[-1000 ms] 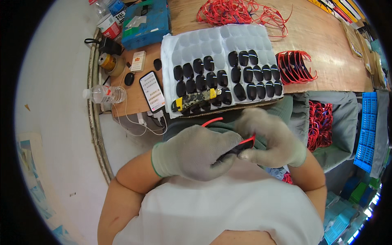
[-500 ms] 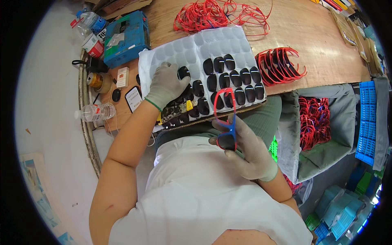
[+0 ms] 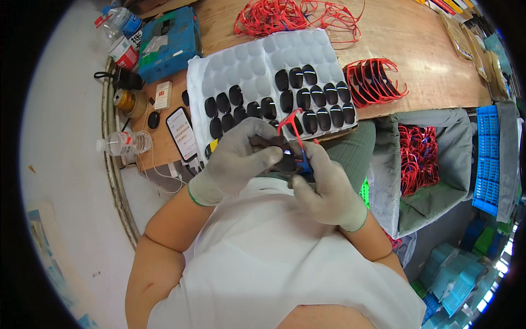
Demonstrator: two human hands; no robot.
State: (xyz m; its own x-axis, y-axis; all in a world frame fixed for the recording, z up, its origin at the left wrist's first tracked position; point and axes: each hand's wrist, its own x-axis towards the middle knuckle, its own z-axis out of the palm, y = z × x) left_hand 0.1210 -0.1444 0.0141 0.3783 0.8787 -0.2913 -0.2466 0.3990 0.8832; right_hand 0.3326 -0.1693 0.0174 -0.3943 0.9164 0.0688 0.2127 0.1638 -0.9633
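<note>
Both my hands wear pale grey gloves and meet close in front of my body. My right hand (image 3: 329, 189) grips a red and blue glasses frame (image 3: 290, 119), its red arm sticking up past the fingers. My left hand (image 3: 233, 159) pinches a dark lens (image 3: 286, 164) right against the frame; the fingers partly hide where the two meet. Just beyond stands a whitish moulded tray (image 3: 235, 67) with rows of hollows. Several dark sunglass lenses (image 3: 318, 96) lie in its nearer rows, while the far hollows hold none.
Red glasses frames with dark lenses (image 3: 372, 82) stand in a row right of the tray. A tangle of red frames (image 3: 268, 19) lies behind it. At right, a grey-lined bin (image 3: 457, 159) holds more frames. A phone (image 3: 181, 134), bottle (image 3: 129, 143) and blue box (image 3: 170, 46) are left.
My left hand has come back from the tray to the frame with a dark lens, uncovering lenses on the tray's left. My right hand has turned the frame, staying near the same place.
</note>
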